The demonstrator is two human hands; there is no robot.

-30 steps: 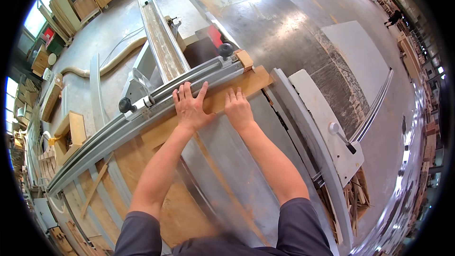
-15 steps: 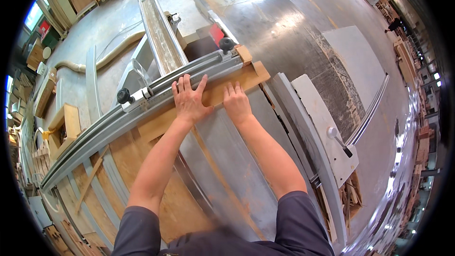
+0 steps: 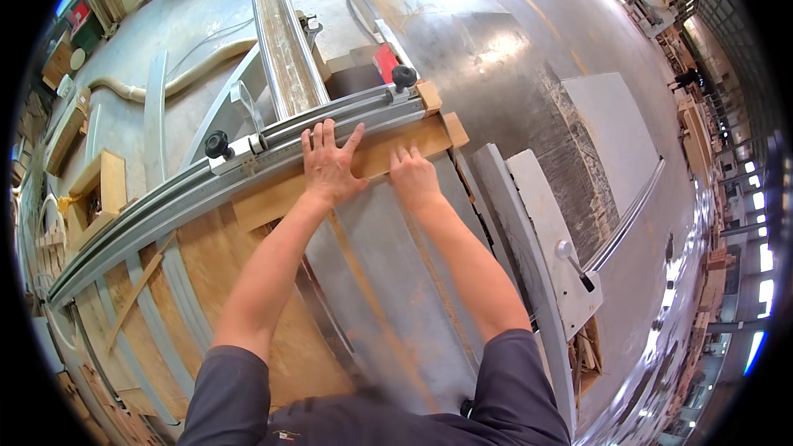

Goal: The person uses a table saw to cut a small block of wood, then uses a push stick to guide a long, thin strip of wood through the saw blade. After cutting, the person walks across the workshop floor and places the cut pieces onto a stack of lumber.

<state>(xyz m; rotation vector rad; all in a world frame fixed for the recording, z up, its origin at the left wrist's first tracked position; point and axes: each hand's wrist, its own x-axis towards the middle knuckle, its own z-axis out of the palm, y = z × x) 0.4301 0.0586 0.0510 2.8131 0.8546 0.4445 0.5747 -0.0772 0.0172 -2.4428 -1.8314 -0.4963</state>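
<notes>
A long wooden board [image 3: 277,192] lies flat along a metal fence [image 3: 178,196] on a sliding table saw. My left hand [image 3: 332,172] rests on the board with its fingers spread toward the fence and its thumb stretched to the right along the near edge. Just to the right, my right hand [image 3: 413,177] has its fingers close together and bent onto the board's near edge; its fingertips are partly hard to make out. A short wooden block [image 3: 455,130] sits at the board's right end, touching or very near it. Another wooden block [image 3: 429,97] caps the fence end.
Two black knobs [image 3: 217,144] stand on the fence's stops. Beyond the fence runs a metal rail [image 3: 285,41]. On the right are a grey upright guide [image 3: 516,223] and a white plate with a lever [image 3: 549,239]. A wooden box [image 3: 99,198] stands at the left.
My head view has shifted slightly. The right hand's fingers look more bent on the board's edge than before. The left hand stays spread on the board.
</notes>
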